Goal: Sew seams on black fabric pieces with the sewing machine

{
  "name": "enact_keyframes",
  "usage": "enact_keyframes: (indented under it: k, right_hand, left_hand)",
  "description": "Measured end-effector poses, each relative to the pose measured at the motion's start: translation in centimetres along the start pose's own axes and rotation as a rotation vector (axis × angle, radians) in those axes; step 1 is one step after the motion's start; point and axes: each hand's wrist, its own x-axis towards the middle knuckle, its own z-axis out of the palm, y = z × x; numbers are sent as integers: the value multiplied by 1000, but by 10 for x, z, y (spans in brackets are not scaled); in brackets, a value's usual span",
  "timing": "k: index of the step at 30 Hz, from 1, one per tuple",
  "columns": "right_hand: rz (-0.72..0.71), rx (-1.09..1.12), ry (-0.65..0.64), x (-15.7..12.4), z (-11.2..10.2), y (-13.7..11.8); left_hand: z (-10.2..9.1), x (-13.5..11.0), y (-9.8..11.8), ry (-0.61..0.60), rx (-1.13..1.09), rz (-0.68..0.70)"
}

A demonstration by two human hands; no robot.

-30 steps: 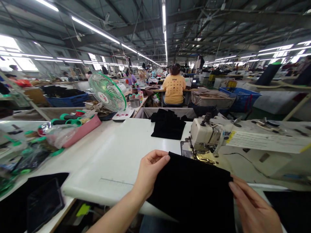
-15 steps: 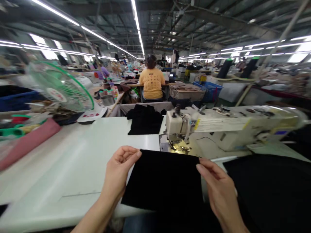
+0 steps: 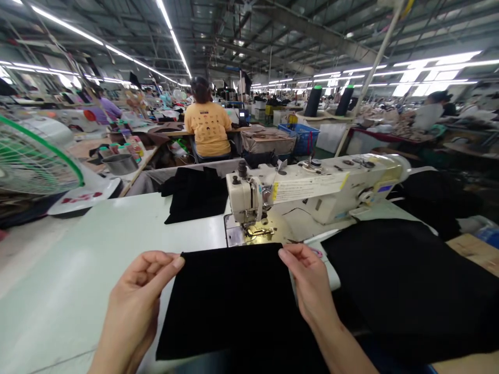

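Note:
A black fabric piece (image 3: 234,301) hangs stretched between my two hands, just in front of the sewing machine (image 3: 312,192). My left hand (image 3: 142,291) pinches its upper left corner between thumb and fingers. At the upper right corner, my right hand (image 3: 310,280) grips it the same way. The fabric's top edge is nearly level and lies a little short of the lit needle plate (image 3: 259,232). Its lower part drops past the table's front edge toward my lap.
Behind the machine head lies a pile of black cloth (image 3: 198,195). A large black fabric panel (image 3: 409,275) covers the right side. On the left stands a green-rimmed fan (image 3: 42,156) on the pale tabletop (image 3: 105,239). A person in a yellow shirt (image 3: 208,127) sits ahead, facing away.
The view has turned to the right, so the machine and the fan sit further left. Both hands still hold the fabric by its corners, its top edge now tilting slightly the other way.

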Motion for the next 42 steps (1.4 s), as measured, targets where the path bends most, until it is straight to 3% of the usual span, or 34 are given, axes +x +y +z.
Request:
enact_keyframes:
  k: [4, 8, 11, 12, 16, 19, 24, 28, 33, 36, 39, 42]
  right_hand:
    - [-46, -50, -69, -3, -5, 3]
    - [-150, -348, -377, -29, -17, 14]
    - [-247, -596, -527, -52, -31, 31]
    - [-298, -642, -558, -57, -36, 37]
    - [-540, -715, -593, -62, -51, 54]
    - [-759, -764, -577, -56, -56, 55]
    - [-953, -892, -552, -48, -48, 45]
    - [-975, -995, -497, -43, -40, 43]
    - [-990, -986, -558, -38, -39, 43]
    - [-1021, -984, -588, -36, -41, 41]
    - [-1025, -968, -609, -35, -41, 38]
    - [-963, -970, -632, -33, -38, 36]
  left_hand:
    - [-3, 13, 11, -106, 138, 122]
    - [15, 48, 22, -392, 562, 317]
    - [45, 70, 2, -657, 810, 430]
    - [56, 74, -10, -679, 826, 443]
    - [83, 78, -64, -670, 815, 467]
    - [86, 74, -83, -644, 788, 478]
    - [90, 82, -82, -644, 781, 451]
    - [105, 95, -81, -632, 815, 405]
    - [112, 105, -83, -637, 859, 415]
    - [106, 94, -77, -574, 888, 457]
    - [89, 54, -67, -534, 962, 574]
    - [63, -1, -63, -767, 1084, 807]
